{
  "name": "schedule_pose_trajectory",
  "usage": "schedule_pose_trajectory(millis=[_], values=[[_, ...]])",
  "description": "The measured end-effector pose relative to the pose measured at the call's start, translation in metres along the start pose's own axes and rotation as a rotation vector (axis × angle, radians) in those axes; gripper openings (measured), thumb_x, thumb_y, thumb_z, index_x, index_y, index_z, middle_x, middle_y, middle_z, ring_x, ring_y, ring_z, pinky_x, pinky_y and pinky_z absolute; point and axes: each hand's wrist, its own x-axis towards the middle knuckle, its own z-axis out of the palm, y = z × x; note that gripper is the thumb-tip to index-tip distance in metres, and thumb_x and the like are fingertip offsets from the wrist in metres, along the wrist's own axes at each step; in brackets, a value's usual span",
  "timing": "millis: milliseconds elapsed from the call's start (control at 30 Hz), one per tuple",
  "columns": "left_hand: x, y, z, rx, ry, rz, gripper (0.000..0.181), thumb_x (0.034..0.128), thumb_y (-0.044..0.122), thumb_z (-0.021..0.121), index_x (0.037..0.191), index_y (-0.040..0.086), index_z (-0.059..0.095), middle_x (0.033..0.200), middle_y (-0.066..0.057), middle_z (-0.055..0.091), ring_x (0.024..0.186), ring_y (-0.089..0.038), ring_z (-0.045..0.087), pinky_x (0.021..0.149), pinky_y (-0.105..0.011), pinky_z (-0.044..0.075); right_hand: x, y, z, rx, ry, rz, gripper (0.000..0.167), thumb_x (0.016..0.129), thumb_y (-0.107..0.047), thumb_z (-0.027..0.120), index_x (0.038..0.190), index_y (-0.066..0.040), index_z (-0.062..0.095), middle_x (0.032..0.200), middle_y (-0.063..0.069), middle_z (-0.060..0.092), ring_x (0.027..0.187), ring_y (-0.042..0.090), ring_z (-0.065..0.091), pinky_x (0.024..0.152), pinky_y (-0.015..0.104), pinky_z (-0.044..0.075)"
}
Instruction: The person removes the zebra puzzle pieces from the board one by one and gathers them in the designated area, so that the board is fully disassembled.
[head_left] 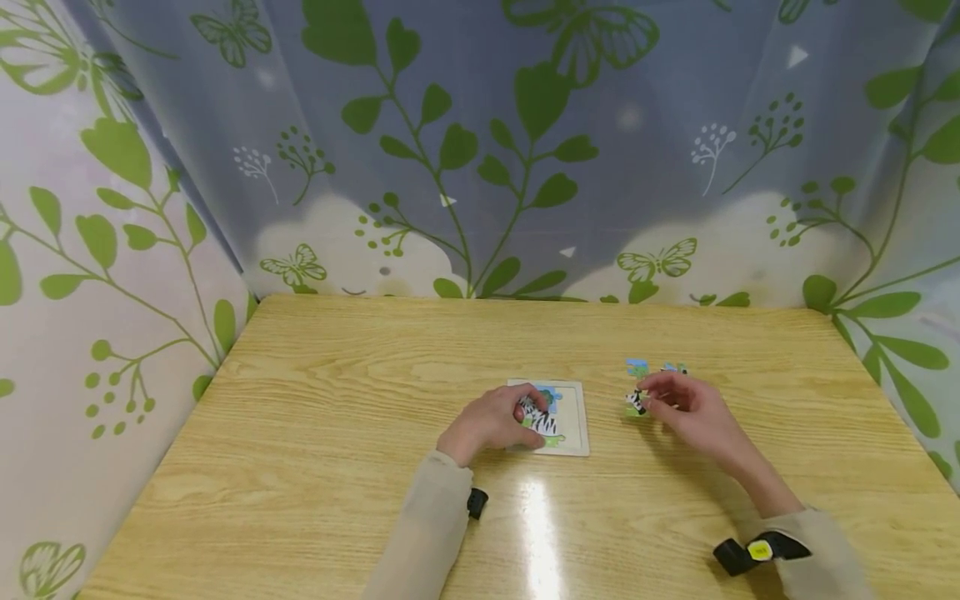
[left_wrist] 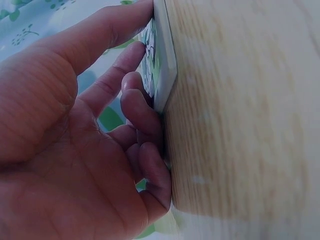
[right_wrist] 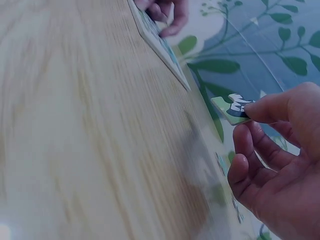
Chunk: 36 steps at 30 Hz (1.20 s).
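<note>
A square puzzle board (head_left: 582, 421) with a pale frame lies on the table, and its left part carries fitted pieces with a zebra picture (head_left: 545, 422). My left hand (head_left: 491, 421) rests over the board's left side. In the left wrist view, the thumb and forefinger touch the board (left_wrist: 167, 65), while the other fingers bend beside its edge. To the right, my right hand (head_left: 693, 417) pinches a jigsaw piece (right_wrist: 231, 111) between thumb and fingers, raised above the table. This piece is green with a black-and-white panda.
Behind the right hand lie loose jigsaw pieces, one blue and green (head_left: 637, 367) and another (head_left: 675, 367) partly hidden by the fingers. The wooden table (head_left: 337, 375) is bounded by patterned curtains (head_left: 480, 167) at the back and sides.
</note>
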Motion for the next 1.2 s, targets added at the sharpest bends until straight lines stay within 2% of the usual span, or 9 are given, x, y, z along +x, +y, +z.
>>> schedule_pose_trajectory(millis=[200, 433, 633, 900, 1200], values=[[0.001, 0.000, 0.000, -0.010, 0.004, 0.000, 0.033, 0.0854, 0.023, 0.084, 0.112, 0.026, 0.065, 0.083, 0.002, 0.047, 0.075, -0.016, 0.043, 0.067, -0.031, 0.032, -0.006, 0.010, -0.017, -0.034, 0.048, -0.008, 0.022, 0.100, -0.010, 0.065, 0.121, -0.003, 0.066, 0.098, 0.003, 0.067, 0.078, 0.013, 0.066, 0.062, 0.029, 0.053], [0.000, 0.000, 0.002, -0.012, 0.003, 0.002, 0.033, 0.0858, 0.023, 0.084, 0.112, 0.026, 0.065, 0.083, 0.002, 0.047, 0.076, -0.015, 0.044, 0.067, -0.030, 0.032, -0.011, 0.022, -0.037, -0.136, 0.112, 0.000, 0.022, 0.101, -0.011, 0.063, 0.121, -0.003, 0.066, 0.095, -0.003, 0.065, 0.075, 0.010, 0.064, 0.060, 0.026, 0.051], [-0.001, 0.000, 0.002, -0.014, 0.003, -0.002, 0.033, 0.0860, 0.022, 0.084, 0.113, 0.025, 0.065, 0.083, 0.002, 0.046, 0.076, -0.015, 0.044, 0.067, -0.030, 0.033, -0.010, 0.032, -0.055, -0.215, 0.151, -0.001, 0.023, 0.100, -0.008, 0.062, 0.121, 0.000, 0.066, 0.095, 0.001, 0.066, 0.074, 0.003, 0.063, 0.057, 0.024, 0.049], [-0.001, -0.001, 0.003, -0.031, 0.004, -0.010, 0.032, 0.0858, 0.023, 0.084, 0.112, 0.026, 0.065, 0.084, 0.001, 0.046, 0.076, -0.016, 0.044, 0.066, -0.031, 0.033, -0.005, 0.046, -0.074, -0.236, 0.178, 0.028, 0.023, 0.100, -0.007, 0.063, 0.120, 0.002, 0.066, 0.091, -0.008, 0.065, 0.074, -0.003, 0.063, 0.056, 0.022, 0.049], [0.000, -0.003, 0.004, -0.026, 0.012, 0.002, 0.032, 0.0854, 0.024, 0.084, 0.111, 0.027, 0.065, 0.083, 0.001, 0.047, 0.076, -0.016, 0.045, 0.067, -0.031, 0.032, 0.002, 0.057, -0.080, -0.254, 0.172, 0.076, 0.026, 0.101, -0.016, 0.063, 0.122, 0.000, 0.066, 0.093, -0.004, 0.065, 0.075, -0.003, 0.063, 0.056, 0.024, 0.049]])
